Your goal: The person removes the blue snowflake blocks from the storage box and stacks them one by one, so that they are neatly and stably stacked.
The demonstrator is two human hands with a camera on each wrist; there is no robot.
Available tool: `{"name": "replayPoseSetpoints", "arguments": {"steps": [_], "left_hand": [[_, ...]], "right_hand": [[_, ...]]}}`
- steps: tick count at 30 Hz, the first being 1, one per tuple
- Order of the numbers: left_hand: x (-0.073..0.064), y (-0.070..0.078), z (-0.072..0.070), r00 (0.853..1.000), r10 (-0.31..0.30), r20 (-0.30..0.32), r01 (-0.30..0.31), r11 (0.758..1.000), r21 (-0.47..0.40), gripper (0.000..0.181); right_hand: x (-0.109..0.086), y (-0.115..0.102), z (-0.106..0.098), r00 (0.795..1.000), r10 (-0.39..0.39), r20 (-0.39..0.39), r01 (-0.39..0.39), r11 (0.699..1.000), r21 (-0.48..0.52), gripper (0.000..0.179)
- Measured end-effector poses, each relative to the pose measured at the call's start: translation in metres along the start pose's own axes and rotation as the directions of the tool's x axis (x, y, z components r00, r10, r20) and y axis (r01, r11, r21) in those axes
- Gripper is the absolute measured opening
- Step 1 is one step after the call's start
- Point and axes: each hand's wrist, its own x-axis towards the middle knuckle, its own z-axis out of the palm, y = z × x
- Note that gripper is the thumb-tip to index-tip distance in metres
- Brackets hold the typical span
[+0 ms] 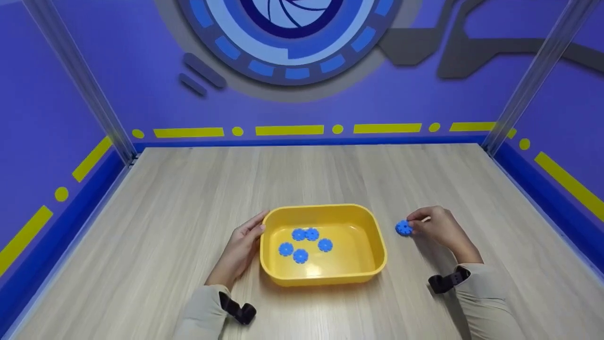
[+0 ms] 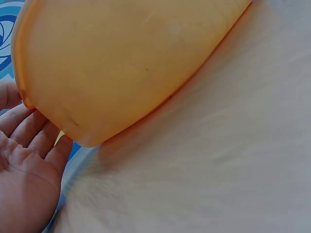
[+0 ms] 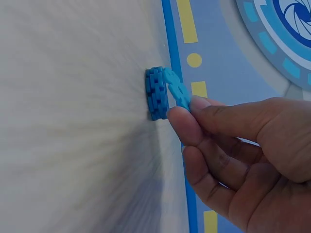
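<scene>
A yellow plastic tub stands on the table with several blue notched discs lying flat inside, mostly towards its left half. At the tub's left end, my left hand holds the rim, thumb on top and fingers against the outer wall. To the right of the tub, my right hand pinches one blue notched disc between thumb and index finger. That disc is tilted at the top of a short stack of blue discs on the table. How many the stack holds is hard to tell.
The wood-grain table carries the tub and the stack. Purple panels with yellow markings border its back and sides, joined by metal posts at the rear corners. Each wrist wears a black strap with a small camera.
</scene>
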Motion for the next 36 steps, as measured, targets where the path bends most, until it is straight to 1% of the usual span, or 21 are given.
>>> {"name": "replayPoseSetpoints", "arguments": {"steps": [10,13,17,19,23,26,28,36], "left_hand": [[-0.001,0.000,0.001,1.000,-0.004,-0.001,0.004,1.000,-0.001,0.051],[-0.001,0.001,0.001,1.000,-0.008,-0.012,0.008,1.000,-0.005,0.051],[0.000,0.001,0.001,1.000,-0.008,-0.015,0.008,1.000,-0.020,0.051],[0.000,0.001,0.001,1.000,-0.010,-0.016,0.010,1.000,-0.024,0.051],[-0.001,0.001,0.001,1.000,-0.016,-0.018,0.016,1.000,-0.021,0.051],[-0.001,0.000,0.001,1.000,-0.020,-0.021,0.019,1.000,-0.013,0.050],[-0.001,0.000,0.001,0.999,-0.021,-0.025,0.021,1.000,-0.011,0.049],[0.000,-0.001,0.001,1.000,-0.017,-0.026,0.017,1.000,0.000,0.050]], "right_hand": [[0.003,0.002,0.001,0.999,0.032,0.023,-0.033,0.999,0.018,0.020],[0.003,0.001,0.001,0.998,0.059,0.034,-0.060,0.998,0.026,0.022],[0.001,-0.002,-0.001,0.997,0.078,0.029,-0.079,0.997,0.010,0.023],[0.000,-0.004,-0.003,0.998,0.059,0.013,-0.059,0.998,-0.011,0.023],[-0.002,-0.010,-0.008,1.000,-0.010,-0.010,0.009,0.999,-0.033,0.024],[0.000,-0.015,-0.011,0.999,-0.045,0.000,0.045,0.999,-0.021,0.024],[0.001,-0.021,-0.013,0.999,-0.053,0.012,0.053,0.998,-0.019,0.024],[0.008,-0.053,-0.017,0.991,-0.122,0.046,0.124,0.991,-0.047,0.022]]}}
